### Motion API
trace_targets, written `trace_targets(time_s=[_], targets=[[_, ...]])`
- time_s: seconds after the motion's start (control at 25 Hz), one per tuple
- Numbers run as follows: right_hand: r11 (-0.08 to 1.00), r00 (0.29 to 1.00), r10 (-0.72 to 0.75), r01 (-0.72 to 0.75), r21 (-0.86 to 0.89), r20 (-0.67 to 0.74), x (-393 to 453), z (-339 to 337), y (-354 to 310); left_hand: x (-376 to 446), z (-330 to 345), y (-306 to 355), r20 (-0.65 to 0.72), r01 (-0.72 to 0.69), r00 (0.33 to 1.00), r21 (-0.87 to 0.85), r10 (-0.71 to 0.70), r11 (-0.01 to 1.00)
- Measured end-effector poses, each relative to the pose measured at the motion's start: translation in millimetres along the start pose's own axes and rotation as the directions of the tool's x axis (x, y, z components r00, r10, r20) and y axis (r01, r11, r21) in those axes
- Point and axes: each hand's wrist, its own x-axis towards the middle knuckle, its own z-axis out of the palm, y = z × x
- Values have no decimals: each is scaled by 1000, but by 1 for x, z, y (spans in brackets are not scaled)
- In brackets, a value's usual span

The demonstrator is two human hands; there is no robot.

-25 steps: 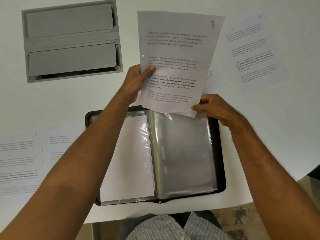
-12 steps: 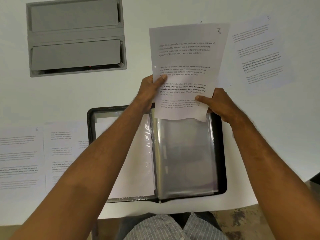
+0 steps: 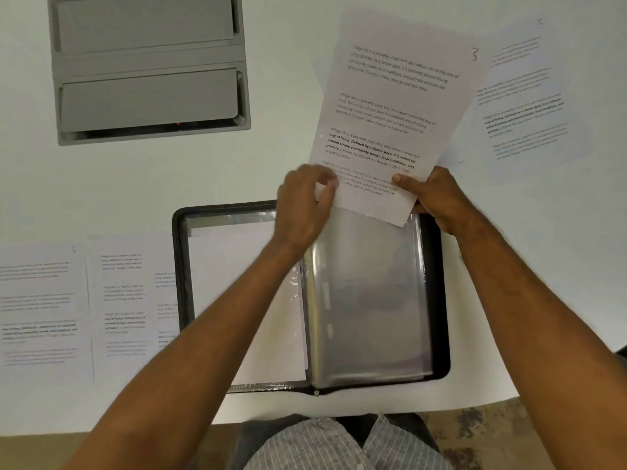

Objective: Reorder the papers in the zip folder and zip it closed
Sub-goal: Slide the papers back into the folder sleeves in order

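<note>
White tabletop point(image 3: 271, 171) stretched under everything, its near edge giving way to a mottled brown floor point(image 3: 475, 432) and a strip of my striped shirt point(image 3: 325, 446). My left forearm point(image 3: 190, 361) crossed the open zip folder point(image 3: 437, 300) and hid much of its left half, where a blank-looking sheet point(image 3: 217, 266) sat under a clear sleeve; whether it carried print I could not tell. On the right half lay a stack of empty-looking plastic sleeves point(image 3: 366, 300), glare washing out whatever might have been beneath them.

My right hand point(image 3: 437, 198) pinched the bottom right corner of the page marked 3 point(image 3: 390, 106), thumb on top and fingers curled behind, out of sight. That page tilted to the right, held above the folder's top edge, its lower edge overlapping the sleeves. My left hand point(image 3: 305, 205) was at the page's lower left edge with fingers curled, but motion blur kept me from telling whether it pinched the paper or only touched it.

Behind the held page a sheet marked 5 point(image 3: 522, 106) lay on the table, partly covered. To the left of the folder were more printed pages point(image 3: 122, 300), one marked 6 point(image 3: 40, 300) and cut off by the frame, their text too faint to read. A grey tray-like unit point(image 3: 149, 66) sat at the far left, its top cropped.
</note>
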Motion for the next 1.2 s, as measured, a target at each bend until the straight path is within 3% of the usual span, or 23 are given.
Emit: trace_targets(time_s=[0.12, 0.24, 0.48, 0.72, 1.0, 1.2], targets=[[1000, 1000, 7, -7, -8, 15, 3, 0, 1, -21, 18, 0, 209, -141, 973, 227, 93, 964], [998, 998, 40, -38, -40, 40, 8, -4, 2, -30, 31, 1, 331, -188, 942, 364, 62, 912], [992, 991, 95, -85, -97, 99, 15, -13, 1, -31, 41, 1, 244, -202, 966, 501, 86, 842], [990, 983, 109, -93, -110, 150, 21, -16, -3, -23, 43, 4, 250, -180, 967, 514, 54, 839], [989, 972, 113, -91, -115, 205, 26, -24, -11, -18, 23, -6, 172, 51, 973, 497, -156, 866], [990, 965, 104, -77, -118, 240, 24, -23, -14, -13, 9, -5, 191, 310, 901, 344, -389, 887]])
